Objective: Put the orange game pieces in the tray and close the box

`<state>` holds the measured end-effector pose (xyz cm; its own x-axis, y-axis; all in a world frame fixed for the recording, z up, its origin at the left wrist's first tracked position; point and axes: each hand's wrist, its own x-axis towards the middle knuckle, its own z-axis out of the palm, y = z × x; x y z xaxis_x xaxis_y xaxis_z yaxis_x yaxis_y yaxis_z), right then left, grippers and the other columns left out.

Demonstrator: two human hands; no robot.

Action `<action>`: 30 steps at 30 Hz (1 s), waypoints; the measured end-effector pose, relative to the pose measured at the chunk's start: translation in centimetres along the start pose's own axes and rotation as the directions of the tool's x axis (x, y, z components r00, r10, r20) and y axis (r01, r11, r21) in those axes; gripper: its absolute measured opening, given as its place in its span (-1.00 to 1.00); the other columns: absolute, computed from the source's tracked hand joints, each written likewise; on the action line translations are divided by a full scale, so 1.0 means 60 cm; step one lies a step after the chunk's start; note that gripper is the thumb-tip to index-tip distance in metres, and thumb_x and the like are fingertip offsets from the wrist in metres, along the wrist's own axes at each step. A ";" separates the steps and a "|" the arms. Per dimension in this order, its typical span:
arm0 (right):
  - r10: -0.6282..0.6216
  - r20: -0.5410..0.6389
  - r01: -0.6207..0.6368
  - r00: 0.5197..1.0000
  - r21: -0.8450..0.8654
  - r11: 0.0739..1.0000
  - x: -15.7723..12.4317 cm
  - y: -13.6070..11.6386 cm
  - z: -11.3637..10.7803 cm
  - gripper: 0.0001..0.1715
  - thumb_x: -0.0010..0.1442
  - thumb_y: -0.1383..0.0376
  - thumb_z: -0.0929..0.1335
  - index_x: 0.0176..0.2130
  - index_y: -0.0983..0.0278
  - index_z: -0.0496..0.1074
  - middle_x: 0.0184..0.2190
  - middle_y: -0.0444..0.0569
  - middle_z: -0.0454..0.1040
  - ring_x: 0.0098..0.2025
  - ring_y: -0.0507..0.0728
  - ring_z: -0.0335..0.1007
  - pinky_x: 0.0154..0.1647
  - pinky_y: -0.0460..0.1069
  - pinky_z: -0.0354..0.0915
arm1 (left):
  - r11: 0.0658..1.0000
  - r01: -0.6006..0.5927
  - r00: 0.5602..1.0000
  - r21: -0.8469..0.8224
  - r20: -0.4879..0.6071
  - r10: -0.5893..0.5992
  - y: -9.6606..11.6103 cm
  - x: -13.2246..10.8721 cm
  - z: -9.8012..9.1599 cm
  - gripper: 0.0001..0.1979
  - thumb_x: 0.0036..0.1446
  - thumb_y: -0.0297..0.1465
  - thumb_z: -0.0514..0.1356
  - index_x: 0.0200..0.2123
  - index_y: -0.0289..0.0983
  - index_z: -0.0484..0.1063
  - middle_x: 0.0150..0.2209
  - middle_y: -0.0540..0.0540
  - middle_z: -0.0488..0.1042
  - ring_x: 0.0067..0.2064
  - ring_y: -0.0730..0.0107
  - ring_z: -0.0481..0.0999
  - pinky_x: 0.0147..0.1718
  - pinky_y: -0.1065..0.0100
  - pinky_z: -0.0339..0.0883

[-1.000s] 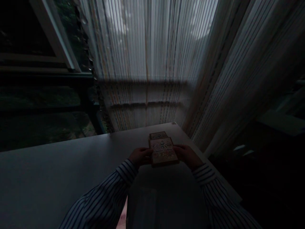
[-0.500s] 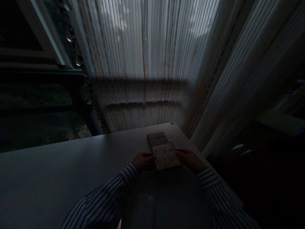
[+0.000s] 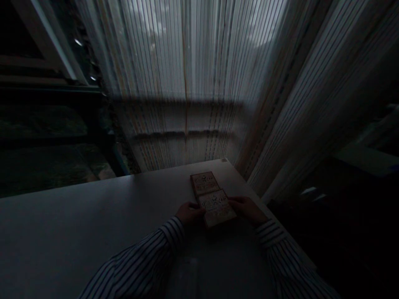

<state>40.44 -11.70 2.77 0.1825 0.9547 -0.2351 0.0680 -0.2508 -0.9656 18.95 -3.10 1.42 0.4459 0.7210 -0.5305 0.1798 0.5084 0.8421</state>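
Two small boxes with dark lettering on pale, reddish-edged covers show on the white table. The far box lies partly behind the near box. My left hand grips the near box at its left edge, and my right hand has its fingers on the right edge of the same box. Both hands are closed on it. The picture is dark, so the thumbs and the underside of the near box are hard to make out.
Behind the table hangs a striped string curtain. A dark window frame stands at the left. The table's right edge runs beside my right arm, with a dark area beyond it. A small square mark sits at the far corner.
The near box has moved slightly towards me and down, so more of the far box's cover shows. Both hands still hold the near box. The view has shifted a little.
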 end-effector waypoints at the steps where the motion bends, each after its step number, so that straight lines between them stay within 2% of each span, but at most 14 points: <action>1: 0.004 -0.021 -0.005 1.000 -0.021 1.000 0.002 0.003 -0.001 -0.51 -0.08 0.13 0.36 -0.20 0.40 0.42 -0.26 0.07 0.47 -0.24 0.16 0.39 -0.23 0.02 0.29 | 1.000 -0.002 1.000 0.025 -0.021 0.003 0.000 -0.001 0.001 -0.56 -0.35 -0.38 0.37 -0.39 -0.37 0.23 -0.65 0.00 0.38 -0.62 0.42 0.40 -0.58 0.38 0.29; 4: 0.022 -0.069 -0.026 0.997 -0.049 0.998 0.005 0.009 -0.004 -0.52 -0.10 0.14 0.37 -0.20 0.40 0.40 -0.27 0.07 0.48 -0.27 0.16 0.40 -0.27 0.00 0.30 | 0.996 -0.004 0.998 0.085 -0.056 0.008 -0.001 -0.005 0.004 -0.57 -0.31 -0.40 0.35 -0.37 -0.38 0.23 -0.64 -0.01 0.39 -0.62 0.42 0.40 -0.58 0.38 0.30; 11: 0.059 -0.067 -0.063 0.996 -0.064 0.996 0.003 0.010 -0.001 -0.55 -0.07 0.16 0.36 -0.20 0.39 0.37 -0.30 0.07 0.48 -0.31 0.13 0.41 -0.33 -0.02 0.32 | 0.987 0.002 0.997 0.162 -0.072 0.010 -0.002 -0.009 0.006 -0.60 -0.23 -0.39 0.31 -0.32 -0.39 0.22 -0.62 -0.03 0.41 -0.60 0.41 0.42 -0.59 0.38 0.31; 17: 0.042 -0.070 -0.050 0.997 -0.127 0.991 0.000 0.017 -0.005 -0.55 -0.06 0.15 0.34 -0.20 0.39 0.38 -0.30 0.07 0.48 -0.29 0.13 0.41 -0.33 -0.02 0.31 | 0.974 0.011 0.996 0.228 -0.089 0.009 0.003 -0.015 0.009 -0.59 -0.33 -0.36 0.35 -0.39 -0.40 0.26 -0.58 -0.07 0.42 -0.54 0.33 0.45 -0.56 0.35 0.33; 23: 0.053 -0.077 -0.064 0.996 -0.151 0.986 -0.003 0.019 -0.002 -0.56 -0.05 0.16 0.34 -0.20 0.39 0.36 -0.31 0.08 0.48 -0.31 0.13 0.42 -0.34 -0.02 0.32 | 0.963 0.001 0.997 0.269 -0.080 0.021 -0.005 -0.009 0.008 -0.60 -0.32 -0.33 0.33 -0.39 -0.39 0.29 -0.54 -0.09 0.45 -0.50 0.36 0.46 -0.55 0.38 0.32; 30: 0.060 -0.098 -0.079 0.993 -0.208 0.975 -0.009 0.010 0.003 -0.63 -0.04 0.21 0.33 -0.22 0.38 0.36 -0.36 0.04 0.49 -0.34 0.11 0.41 -0.40 -0.07 0.31 | 0.947 -0.018 0.998 0.320 -0.051 0.036 -0.013 -0.002 0.002 -0.56 -0.37 -0.25 0.33 -0.42 -0.41 0.33 -0.58 -0.08 0.43 -0.50 0.33 0.45 -0.54 0.36 0.29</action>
<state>40.22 -12.32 2.27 0.2816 0.9176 -0.2804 0.2556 -0.3534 -0.8999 18.88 -3.66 0.85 0.4066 0.7622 -0.5037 0.4428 0.3179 0.8384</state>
